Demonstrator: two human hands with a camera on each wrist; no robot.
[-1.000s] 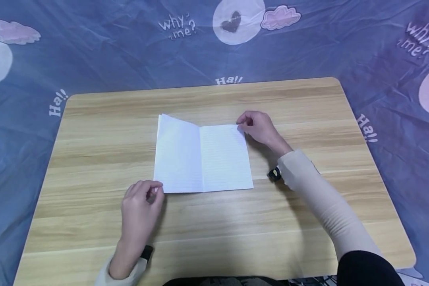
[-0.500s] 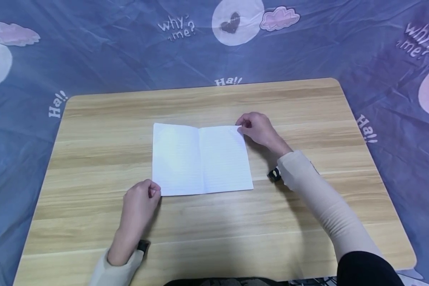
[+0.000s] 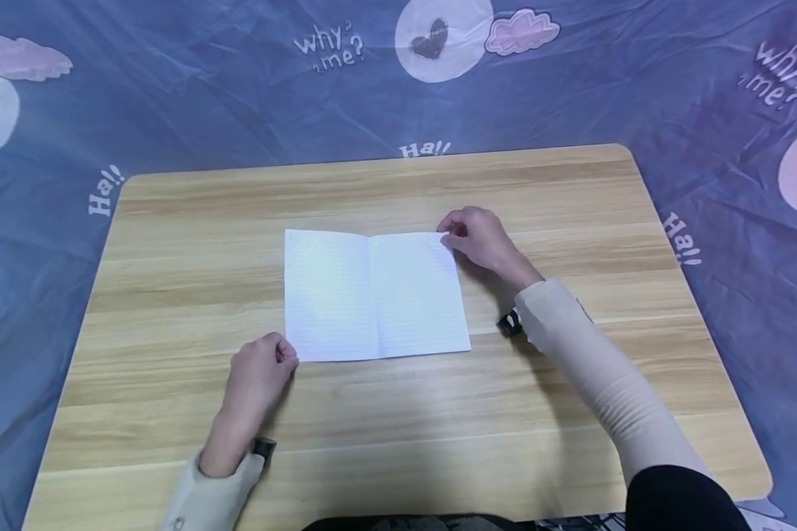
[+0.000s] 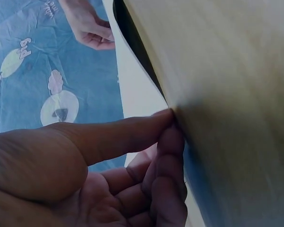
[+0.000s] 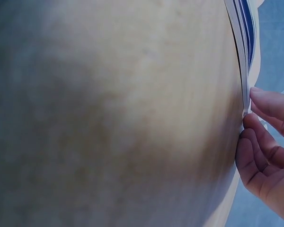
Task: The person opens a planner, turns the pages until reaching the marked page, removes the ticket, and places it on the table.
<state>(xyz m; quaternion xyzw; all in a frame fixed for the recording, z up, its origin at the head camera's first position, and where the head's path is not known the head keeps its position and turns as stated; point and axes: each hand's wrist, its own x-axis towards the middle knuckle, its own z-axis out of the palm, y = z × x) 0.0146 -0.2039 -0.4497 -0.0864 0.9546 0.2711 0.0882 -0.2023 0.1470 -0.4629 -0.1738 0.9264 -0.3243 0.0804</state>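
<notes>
Spread over blue printed cloth, our wooden table (image 3: 173,243) holds the open notebook (image 3: 375,295) at centre, where our left hand (image 3: 255,376) pinches its seven-o'clock corner and our right hand (image 3: 478,236) pinches its one-o'clock corner, so turning a page seemingly needs one clean lift.

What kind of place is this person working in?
Probably a home, perhaps a bed: a small wooden table stands on a blue cartoon-print sheet with "why me?" lettering, and an open lined notebook lies on it.
</notes>
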